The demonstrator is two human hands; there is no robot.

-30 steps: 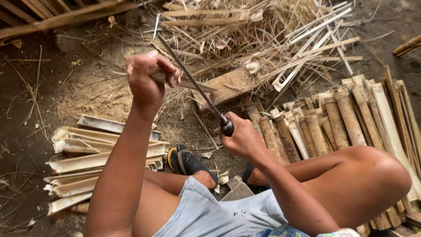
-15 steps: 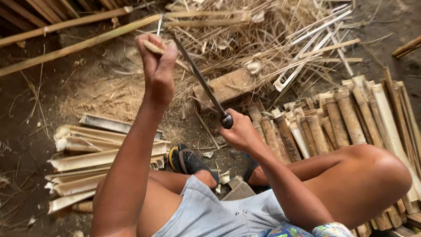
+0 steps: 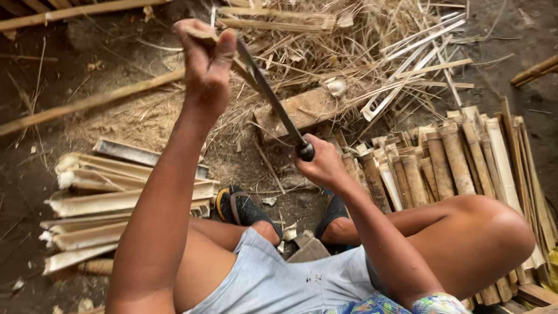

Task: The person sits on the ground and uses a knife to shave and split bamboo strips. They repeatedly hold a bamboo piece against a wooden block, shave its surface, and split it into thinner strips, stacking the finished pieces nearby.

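My left hand (image 3: 204,64) is raised high and gripped around a thin bamboo strip (image 3: 87,103) that runs off to the left. My right hand (image 3: 319,166) grips the handle of a long dark knife (image 3: 270,102), whose blade slants up to the left and meets the strip at my left hand. Below the blade lies a wooden chopping block (image 3: 302,110) on the dirt floor. I sit low with my knees bent, both feet in dark sandals (image 3: 238,209).
Split bamboo slats (image 3: 110,203) are stacked at the left. A row of bamboo pieces (image 3: 453,157) leans at the right, behind my knee. Thin strips and dry shavings (image 3: 372,52) litter the far ground. Long poles (image 3: 70,11) lie at the top left.
My left hand has risen and moved right, pulling the strip up along the blade. The knife has tilted steeper, and the long strip has swung down across the left side.
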